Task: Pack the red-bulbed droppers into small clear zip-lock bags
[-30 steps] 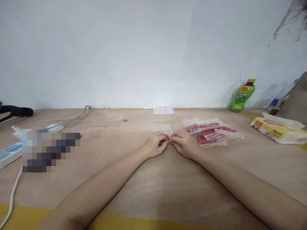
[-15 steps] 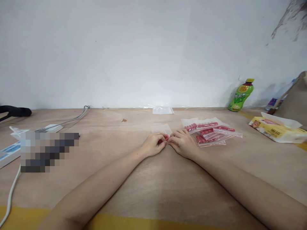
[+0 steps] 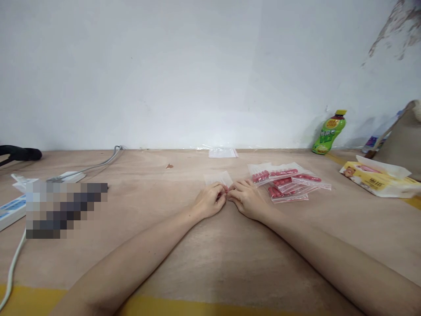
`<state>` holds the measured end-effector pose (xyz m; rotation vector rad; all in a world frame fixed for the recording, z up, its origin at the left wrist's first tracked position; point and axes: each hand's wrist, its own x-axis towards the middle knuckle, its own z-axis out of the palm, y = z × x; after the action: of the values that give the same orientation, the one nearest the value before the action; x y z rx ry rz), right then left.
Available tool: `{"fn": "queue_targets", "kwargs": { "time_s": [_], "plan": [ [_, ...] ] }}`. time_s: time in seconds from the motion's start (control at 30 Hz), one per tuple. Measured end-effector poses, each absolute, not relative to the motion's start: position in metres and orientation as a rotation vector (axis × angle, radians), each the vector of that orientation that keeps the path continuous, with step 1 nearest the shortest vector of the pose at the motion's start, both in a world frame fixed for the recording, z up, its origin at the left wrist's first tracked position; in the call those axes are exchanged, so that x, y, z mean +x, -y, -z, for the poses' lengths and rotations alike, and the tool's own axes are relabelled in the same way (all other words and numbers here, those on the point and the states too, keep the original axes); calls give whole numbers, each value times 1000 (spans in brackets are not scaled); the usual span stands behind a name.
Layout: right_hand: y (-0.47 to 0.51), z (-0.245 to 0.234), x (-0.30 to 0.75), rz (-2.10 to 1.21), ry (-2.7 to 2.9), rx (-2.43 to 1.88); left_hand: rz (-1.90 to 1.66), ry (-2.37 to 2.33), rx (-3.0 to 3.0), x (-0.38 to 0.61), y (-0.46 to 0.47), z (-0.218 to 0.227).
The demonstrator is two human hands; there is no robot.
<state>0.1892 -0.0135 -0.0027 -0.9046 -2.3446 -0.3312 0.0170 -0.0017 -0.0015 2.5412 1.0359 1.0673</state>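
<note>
My left hand (image 3: pixel 210 200) and my right hand (image 3: pixel 246 198) meet at the middle of the wooden table (image 3: pixel 210 254), fingers curled together on a small clear zip bag (image 3: pixel 217 177) with red pieces at its near edge. Both hands pinch that bag where their fingertips touch. Just to the right of my right hand lies a pile of filled clear bags (image 3: pixel 287 181) holding red pieces. Further back by the wall sits a flat stack of empty clear bags (image 3: pixel 222 152).
A green drink bottle (image 3: pixel 329 132) stands at the back right by the wall. A yellow tissue pack (image 3: pixel 378 180) lies at the right edge. At the left are a white power strip (image 3: pixel 13 208), grey cables (image 3: pixel 98 164) and a blurred-out object (image 3: pixel 64 208).
Both hands stay pinched on the small bag and have shifted slightly left and back; the view has drifted a little.
</note>
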Motion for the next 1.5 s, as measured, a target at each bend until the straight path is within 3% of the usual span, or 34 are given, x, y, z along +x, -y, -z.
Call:
{"fn": "queue_targets", "kwargs": {
  "time_s": [0.13, 0.4, 0.77, 1.23, 1.5],
  "plan": [
    [16, 4, 189, 309, 2327, -868, -1202, -1132, 2452, 18, -1, 1],
    [20, 3, 191, -113, 2192, -914, -1345, -1354, 2283, 9, -7, -3],
    [-5, 25, 205, 151, 1843, -1252, -1061, -1410, 2519, 9, -9, 1],
    [1, 15, 203, -117, 2053, -1232, -1154, -1405, 2711, 5, -6, -1],
    [8, 4, 201, -173, 1990, -1272, -1022, -1347, 2680, 5, -5, 0]
  ]
}}
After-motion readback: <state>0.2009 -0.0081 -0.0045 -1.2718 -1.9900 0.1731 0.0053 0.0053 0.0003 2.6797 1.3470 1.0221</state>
